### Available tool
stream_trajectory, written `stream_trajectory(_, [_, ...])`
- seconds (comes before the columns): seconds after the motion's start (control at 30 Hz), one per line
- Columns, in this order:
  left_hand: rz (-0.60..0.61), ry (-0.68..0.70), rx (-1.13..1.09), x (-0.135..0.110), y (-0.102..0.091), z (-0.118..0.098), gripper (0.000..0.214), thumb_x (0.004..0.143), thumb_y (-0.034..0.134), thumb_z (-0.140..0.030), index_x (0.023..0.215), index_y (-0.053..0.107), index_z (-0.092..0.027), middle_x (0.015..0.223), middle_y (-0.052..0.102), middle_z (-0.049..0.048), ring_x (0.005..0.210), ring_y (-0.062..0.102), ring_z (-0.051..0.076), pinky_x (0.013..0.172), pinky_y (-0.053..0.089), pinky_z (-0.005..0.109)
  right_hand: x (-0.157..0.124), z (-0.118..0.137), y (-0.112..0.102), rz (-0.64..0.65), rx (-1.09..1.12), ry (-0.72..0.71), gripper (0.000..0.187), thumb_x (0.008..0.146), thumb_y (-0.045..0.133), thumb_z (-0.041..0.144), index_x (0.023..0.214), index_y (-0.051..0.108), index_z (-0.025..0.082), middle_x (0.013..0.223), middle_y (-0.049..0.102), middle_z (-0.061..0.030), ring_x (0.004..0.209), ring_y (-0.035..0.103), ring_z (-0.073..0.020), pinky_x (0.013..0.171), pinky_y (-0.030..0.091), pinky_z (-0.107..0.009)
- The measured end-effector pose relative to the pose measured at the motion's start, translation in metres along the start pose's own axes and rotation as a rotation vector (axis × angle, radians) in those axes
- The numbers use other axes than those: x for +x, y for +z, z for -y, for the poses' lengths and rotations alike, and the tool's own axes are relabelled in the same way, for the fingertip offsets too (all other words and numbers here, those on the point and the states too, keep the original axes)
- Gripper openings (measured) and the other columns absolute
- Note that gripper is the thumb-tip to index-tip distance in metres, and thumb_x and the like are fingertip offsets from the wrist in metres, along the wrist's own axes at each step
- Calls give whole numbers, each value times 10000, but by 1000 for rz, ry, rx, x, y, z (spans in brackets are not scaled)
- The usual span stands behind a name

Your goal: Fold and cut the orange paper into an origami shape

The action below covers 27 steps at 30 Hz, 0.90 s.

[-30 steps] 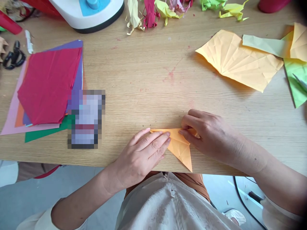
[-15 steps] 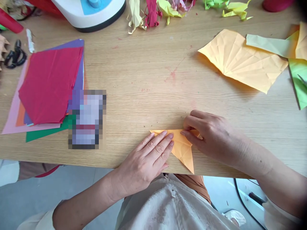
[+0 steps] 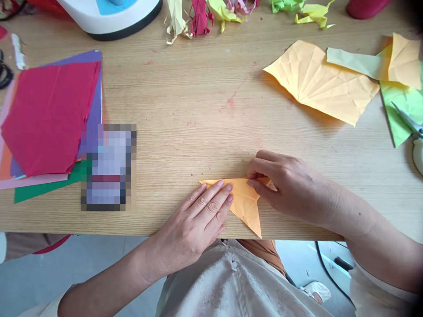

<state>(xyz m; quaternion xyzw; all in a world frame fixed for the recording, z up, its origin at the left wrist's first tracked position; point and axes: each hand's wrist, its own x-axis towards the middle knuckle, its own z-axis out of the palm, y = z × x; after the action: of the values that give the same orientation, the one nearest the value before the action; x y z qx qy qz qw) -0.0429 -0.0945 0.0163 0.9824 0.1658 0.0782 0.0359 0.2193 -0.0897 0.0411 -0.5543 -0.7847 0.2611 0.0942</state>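
A folded piece of orange paper (image 3: 243,196) lies at the table's front edge, with a straight crease along its far side and a pointed flap toward my body. My left hand (image 3: 198,220) rests flat on its left part, fingers stretched out and pressing it down. At the right end, my right hand (image 3: 280,182) pinches the paper's upper edge between thumb and bent fingers. That corner is partly hidden behind the right hand.
On the left lie stacked coloured sheets (image 3: 53,119) and a blurred phone-like object (image 3: 107,169). Creased orange paper (image 3: 324,83), strips and scissors (image 3: 405,116) lie on the right. Several folded paper figures (image 3: 200,17) and a white device (image 3: 115,24) stand along the back.
The whole view has shifted slightly, moving the table things leftward and bringing more of the scissors into sight. Both hands keep nearly the same hold on the orange paper.
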Motion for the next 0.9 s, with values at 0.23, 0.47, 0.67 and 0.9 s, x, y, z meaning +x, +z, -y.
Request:
stream_trajectory(0.23, [-5, -6, 6, -1, 1, -1, 552, 1013, 537, -232, 1505, 432, -5, 1609, 406, 208, 1512, 371, 344, 1221, 408, 510, -1, 0, 2, -73, -36, 11, 149, 916, 505, 135, 781, 549, 182, 863, 549, -49, 691, 520, -144, 638, 382, -281])
stream_trajectory(0.47, [-16, -8, 9, 0, 3, -1, 550, 1020, 530, -240, 1503, 431, 3, 1612, 400, 216, 1519, 354, 344, 1230, 389, 509, -2, 1, 4, -82, -113, 37, 153, 923, 509, 168, 779, 559, 179, 853, 546, -43, 674, 509, -145, 615, 353, -291])
stream_trajectory(0.67, [-17, -7, 15, 0, 2, -1, 546, 1014, 538, -232, 1499, 442, 0, 1604, 414, 216, 1513, 365, 346, 1240, 367, 506, -2, 0, 8, -94, -119, 41, 149, 919, 513, 183, 776, 559, 181, 858, 546, -46, 677, 524, -146, 606, 345, -290])
stream_trajectory(0.9, [-9, -8, 18, -1, 2, -2, 547, 1013, 536, -231, 1500, 440, -1, 1609, 403, 219, 1516, 358, 349, 1238, 365, 509, -2, -1, 9, -108, -142, 26, 146, 915, 506, 181, 778, 558, 178, 860, 546, -51, 677, 524, -148, 606, 348, -290])
